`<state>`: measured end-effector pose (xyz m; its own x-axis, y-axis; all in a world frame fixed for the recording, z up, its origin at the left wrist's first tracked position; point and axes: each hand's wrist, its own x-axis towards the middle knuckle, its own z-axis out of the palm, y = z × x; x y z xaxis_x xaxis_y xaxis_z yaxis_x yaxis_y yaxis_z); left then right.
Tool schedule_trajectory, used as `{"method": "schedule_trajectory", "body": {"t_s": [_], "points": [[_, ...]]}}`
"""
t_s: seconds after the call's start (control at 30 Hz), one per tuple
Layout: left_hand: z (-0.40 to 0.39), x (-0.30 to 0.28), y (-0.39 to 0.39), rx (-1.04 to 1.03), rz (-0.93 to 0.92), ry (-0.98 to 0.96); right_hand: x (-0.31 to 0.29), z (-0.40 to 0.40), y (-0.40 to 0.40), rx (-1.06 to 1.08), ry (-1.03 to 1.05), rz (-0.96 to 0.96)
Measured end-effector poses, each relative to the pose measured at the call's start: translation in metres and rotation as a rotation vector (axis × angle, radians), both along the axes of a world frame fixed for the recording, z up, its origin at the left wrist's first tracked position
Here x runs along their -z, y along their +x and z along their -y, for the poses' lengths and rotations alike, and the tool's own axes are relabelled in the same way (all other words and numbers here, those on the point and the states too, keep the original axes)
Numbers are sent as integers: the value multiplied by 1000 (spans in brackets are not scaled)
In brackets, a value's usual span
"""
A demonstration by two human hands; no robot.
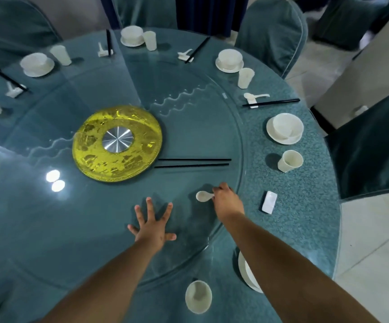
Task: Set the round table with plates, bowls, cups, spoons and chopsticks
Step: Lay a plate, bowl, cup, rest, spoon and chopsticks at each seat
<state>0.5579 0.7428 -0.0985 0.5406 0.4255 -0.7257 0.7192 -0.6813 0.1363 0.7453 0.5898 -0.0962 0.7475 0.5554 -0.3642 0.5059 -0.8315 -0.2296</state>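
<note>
Spoon [203, 196] handle pinched by right hand [227, 201] fingers; left hand [152, 226] fingers splayed flat on glass turntable [48, 229]

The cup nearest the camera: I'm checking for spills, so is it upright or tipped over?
Upright. The cup stands on the tablecloth with its round mouth facing up; its inside looks empty.

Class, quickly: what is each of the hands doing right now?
Left hand: open, fingers spread flat on the glass turntable.
Right hand: pinching the spoon by its handle.
</note>
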Motion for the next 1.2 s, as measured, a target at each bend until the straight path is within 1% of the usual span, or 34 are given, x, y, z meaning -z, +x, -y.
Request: {"method": "schedule_trajectory", "body": {"t_s": [0.1,0.33,0.53,0.77,0.97,1.2], "points": [[-5,-3,-8,14,-4,-6,3,-2,-8,-17,-30,2],[-7,-9,-13,29,-14,-24,4,0,-16,-142,-88,33],[-5,-11,-9,17,-16,-36,7,16,-15,-191,-158,107],[0,-9,-2,2,-33,-32,1,75,24,-76,-193,134],[4,-3,8,-26,-34,-22,-4,135,55,141,-192,152],[11,2,21,-57,-50,0,-2,158,66,241,-240,167]]}}
